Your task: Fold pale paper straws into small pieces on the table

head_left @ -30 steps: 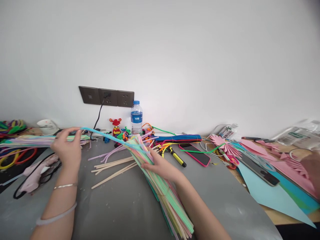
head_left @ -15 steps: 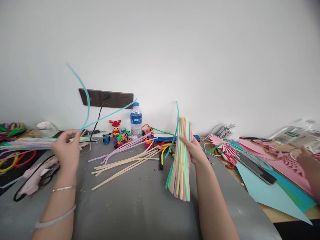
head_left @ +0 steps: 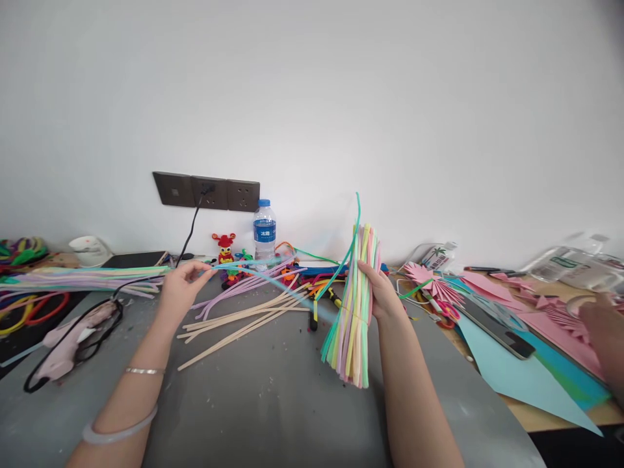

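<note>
Between thumb and fingers, my left hand [head_left: 188,286] pinches the ends of light blue stems [head_left: 244,268], which stretch rightward and blur towards the bundle. My right hand [head_left: 383,292] is wrapped round a thick bundle of pastel stems [head_left: 351,325], held upright above the grey mat, with its lower ends spread. A green stem [head_left: 344,260] sticks out from the bundle's upper left. Cream stems [head_left: 248,322] and lilac stems [head_left: 234,286] lie on the mat between my hands.
A water bottle [head_left: 264,234] and a red figure [head_left: 225,248] stand by the wall. At the left lie a pink glue gun [head_left: 73,341] and more stems [head_left: 97,278]. A phone [head_left: 497,328], blue paper [head_left: 517,377] and another person's blurred hand [head_left: 604,331] are at the right.
My left hand has moved right with the light blue stems, which have swung down from in front of the wall towards the bundle. The bundle's top has shifted slightly right.
</note>
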The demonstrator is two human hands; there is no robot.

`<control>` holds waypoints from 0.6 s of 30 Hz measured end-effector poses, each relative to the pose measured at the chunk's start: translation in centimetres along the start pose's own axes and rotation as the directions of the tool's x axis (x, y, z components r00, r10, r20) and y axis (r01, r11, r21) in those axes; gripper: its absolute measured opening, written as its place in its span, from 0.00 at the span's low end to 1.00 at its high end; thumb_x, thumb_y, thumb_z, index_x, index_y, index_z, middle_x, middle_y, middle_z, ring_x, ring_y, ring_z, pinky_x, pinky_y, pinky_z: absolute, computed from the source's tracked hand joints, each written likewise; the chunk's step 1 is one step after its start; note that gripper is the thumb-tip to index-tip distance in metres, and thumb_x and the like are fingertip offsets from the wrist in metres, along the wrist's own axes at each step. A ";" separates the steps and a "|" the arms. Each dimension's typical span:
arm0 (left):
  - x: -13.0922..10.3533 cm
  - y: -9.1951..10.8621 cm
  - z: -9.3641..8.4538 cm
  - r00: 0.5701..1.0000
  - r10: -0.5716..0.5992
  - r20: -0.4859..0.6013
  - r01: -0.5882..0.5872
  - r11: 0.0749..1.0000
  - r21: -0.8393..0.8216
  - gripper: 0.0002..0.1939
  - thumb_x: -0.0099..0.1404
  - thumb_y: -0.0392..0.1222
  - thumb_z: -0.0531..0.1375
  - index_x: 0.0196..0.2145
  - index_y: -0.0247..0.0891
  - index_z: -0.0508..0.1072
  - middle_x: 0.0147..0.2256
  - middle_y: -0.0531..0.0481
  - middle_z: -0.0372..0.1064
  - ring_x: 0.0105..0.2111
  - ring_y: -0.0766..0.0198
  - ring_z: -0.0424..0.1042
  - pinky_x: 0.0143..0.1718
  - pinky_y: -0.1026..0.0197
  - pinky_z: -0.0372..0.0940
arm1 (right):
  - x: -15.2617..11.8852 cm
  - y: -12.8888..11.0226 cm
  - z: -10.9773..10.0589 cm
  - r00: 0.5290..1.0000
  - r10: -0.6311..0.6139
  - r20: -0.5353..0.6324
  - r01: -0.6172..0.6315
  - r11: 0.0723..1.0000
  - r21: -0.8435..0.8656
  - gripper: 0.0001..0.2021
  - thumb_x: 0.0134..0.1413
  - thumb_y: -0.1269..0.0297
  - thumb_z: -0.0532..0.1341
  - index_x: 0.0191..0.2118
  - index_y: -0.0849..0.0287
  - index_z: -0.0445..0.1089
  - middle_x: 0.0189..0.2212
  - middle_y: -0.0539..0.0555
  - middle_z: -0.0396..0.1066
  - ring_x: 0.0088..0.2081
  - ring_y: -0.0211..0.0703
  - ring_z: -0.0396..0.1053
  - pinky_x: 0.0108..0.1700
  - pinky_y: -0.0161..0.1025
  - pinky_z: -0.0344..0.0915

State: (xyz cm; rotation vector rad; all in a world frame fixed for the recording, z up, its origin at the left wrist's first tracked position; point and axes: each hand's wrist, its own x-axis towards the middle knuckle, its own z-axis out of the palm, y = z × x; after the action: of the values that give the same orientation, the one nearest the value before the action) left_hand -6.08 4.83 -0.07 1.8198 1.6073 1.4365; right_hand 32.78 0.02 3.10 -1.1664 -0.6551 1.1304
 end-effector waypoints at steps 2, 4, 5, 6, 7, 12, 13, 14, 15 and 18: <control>-0.1 -0.1 0.2 0.994 -0.025 0.110 0.014 0.995 0.096 0.14 0.53 0.53 0.61 0.26 0.38 0.73 0.22 0.52 0.68 0.22 0.64 0.62 0.25 0.63 0.56 | 0.1 0.0 -0.1 1.000 -0.007 -0.017 0.007 1.000 0.000 0.12 0.42 0.61 0.68 0.33 0.60 0.70 0.20 0.50 0.71 0.19 0.39 0.68 0.20 0.34 0.68; -0.2 0.0 0.0 0.972 -0.050 0.230 0.000 0.977 0.215 0.14 0.54 0.53 0.59 0.26 0.39 0.73 0.25 0.51 0.71 0.24 0.62 0.65 0.27 0.62 0.57 | 0.2 0.0 -0.1 1.000 -0.008 -0.028 0.008 1.000 0.004 0.12 0.42 0.62 0.69 0.33 0.61 0.69 0.19 0.49 0.70 0.19 0.38 0.67 0.19 0.33 0.67; -0.2 0.0 -0.1 0.956 -0.071 0.283 -0.010 0.961 0.275 0.14 0.54 0.53 0.59 0.26 0.39 0.73 0.26 0.50 0.72 0.25 0.60 0.67 0.28 0.62 0.58 | 0.2 0.0 -0.1 1.000 -0.006 -0.030 0.006 1.000 0.010 0.13 0.41 0.62 0.69 0.33 0.61 0.69 0.19 0.49 0.70 0.18 0.38 0.67 0.19 0.33 0.67; -0.3 -0.1 -0.2 0.940 -0.095 0.327 -0.020 0.943 0.331 0.13 0.54 0.52 0.58 0.26 0.40 0.73 0.26 0.49 0.73 0.27 0.59 0.68 0.28 0.62 0.58 | 0.2 0.0 0.0 1.000 0.000 -0.028 0.000 1.000 0.016 0.13 0.41 0.62 0.69 0.33 0.61 0.69 0.19 0.49 0.70 0.18 0.38 0.67 0.19 0.33 0.67; -0.3 -0.1 -0.4 0.925 -0.121 0.361 -0.028 0.924 0.381 0.12 0.54 0.51 0.58 0.25 0.40 0.72 0.26 0.49 0.73 0.28 0.58 0.70 0.29 0.62 0.58 | 0.2 0.0 0.0 1.000 0.005 -0.025 -0.005 1.000 0.023 0.13 0.41 0.62 0.69 0.33 0.61 0.69 0.19 0.49 0.70 0.18 0.38 0.67 0.19 0.33 0.67; -0.1 -1.5 -1.3 0.894 -0.207 0.398 -0.022 0.866 0.500 0.10 0.53 0.49 0.56 0.28 0.41 0.71 0.29 0.48 0.75 0.30 0.55 0.72 0.28 0.61 0.59 | 0.1 0.0 0.1 1.000 0.009 -0.022 -0.008 1.000 0.029 0.12 0.43 0.63 0.69 0.33 0.61 0.70 0.20 0.50 0.72 0.19 0.38 0.68 0.20 0.34 0.69; -0.1 -1.9 -1.5 0.892 -0.214 0.398 -0.008 0.874 0.487 0.11 0.52 0.49 0.57 0.30 0.41 0.72 0.31 0.48 0.75 0.31 0.54 0.73 0.29 0.60 0.61 | 0.0 0.0 0.2 1.000 0.007 -0.024 -0.006 1.000 0.030 0.11 0.43 0.63 0.69 0.33 0.61 0.70 0.20 0.49 0.72 0.19 0.38 0.68 0.20 0.34 0.69; -0.1 -2.2 -1.6 0.888 -0.216 0.406 0.006 0.888 0.460 0.13 0.51 0.48 0.57 0.33 0.41 0.72 0.33 0.47 0.76 0.33 0.54 0.74 0.31 0.59 0.63 | 0.0 0.0 0.2 1.000 0.008 -0.017 -0.007 1.000 0.027 0.11 0.43 0.63 0.69 0.33 0.61 0.70 0.20 0.49 0.72 0.19 0.38 0.68 0.20 0.33 0.69; -0.1 -2.4 -1.7 0.880 -0.211 0.424 0.013 0.906 0.424 0.16 0.51 0.49 0.57 0.36 0.41 0.72 0.36 0.46 0.76 0.35 0.53 0.74 0.34 0.58 0.65 | -0.1 -0.1 0.3 1.000 0.011 -0.001 -0.011 1.000 0.022 0.11 0.43 0.63 0.68 0.33 0.61 0.70 0.21 0.49 0.72 0.19 0.38 0.68 0.20 0.33 0.69; -0.2 -2.4 -1.5 0.855 -0.151 0.497 -0.005 0.955 0.298 0.23 0.52 0.50 0.56 0.44 0.39 0.70 0.46 0.43 0.74 0.44 0.51 0.73 0.43 0.55 0.67 | -0.4 -0.1 0.6 0.996 0.031 0.088 -0.031 0.999 -0.009 0.13 0.42 0.60 0.69 0.32 0.61 0.70 0.21 0.50 0.72 0.20 0.38 0.69 0.21 0.33 0.68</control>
State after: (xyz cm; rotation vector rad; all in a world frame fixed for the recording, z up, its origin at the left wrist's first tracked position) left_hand -8.59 4.85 -1.30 2.0433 1.6259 0.6075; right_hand 32.18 -0.13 3.38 -1.1413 -0.7118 1.2122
